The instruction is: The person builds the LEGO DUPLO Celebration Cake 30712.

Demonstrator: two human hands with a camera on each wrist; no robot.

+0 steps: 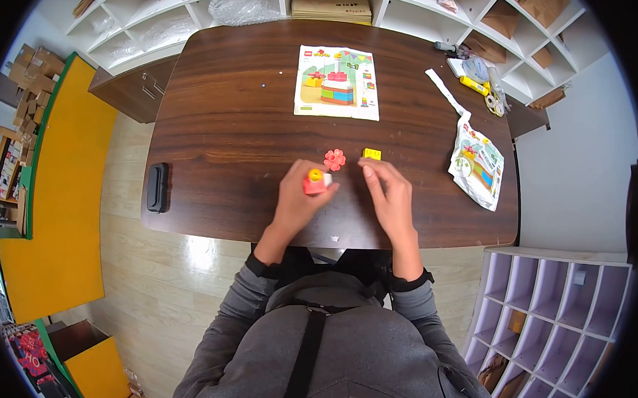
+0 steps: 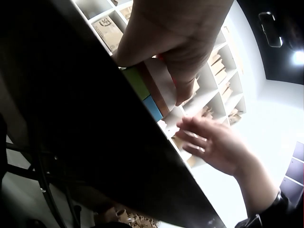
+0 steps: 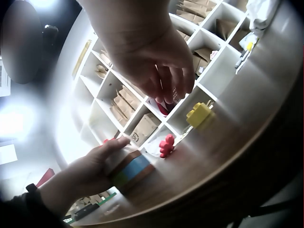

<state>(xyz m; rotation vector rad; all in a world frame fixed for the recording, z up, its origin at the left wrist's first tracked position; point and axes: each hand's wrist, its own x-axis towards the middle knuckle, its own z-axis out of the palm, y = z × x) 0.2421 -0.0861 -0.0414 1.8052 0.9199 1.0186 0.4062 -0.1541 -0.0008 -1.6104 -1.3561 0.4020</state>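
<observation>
My left hand (image 1: 295,200) grips a toy brick stack (image 3: 134,169) near the table's front. In the right wrist view its layers are brown, blue and green, and brown again under white. From above, red and yellow pieces (image 1: 315,175) show at its top. My right hand (image 1: 390,196) is raised over the table, fingers loosely bent with nothing in them. Just beyond its fingertips sits a yellow two-stud brick (image 1: 371,153). Between the hands lies a red flower piece (image 1: 334,159), close to the left hand's fingers.
Farther back on the brown table (image 1: 222,131) lies a printed booklet (image 1: 337,83) with a brick cake picture. At right is a white printed bag (image 1: 478,163), with tape and tools (image 1: 481,81) behind it. A black case (image 1: 158,187) rests at the left edge.
</observation>
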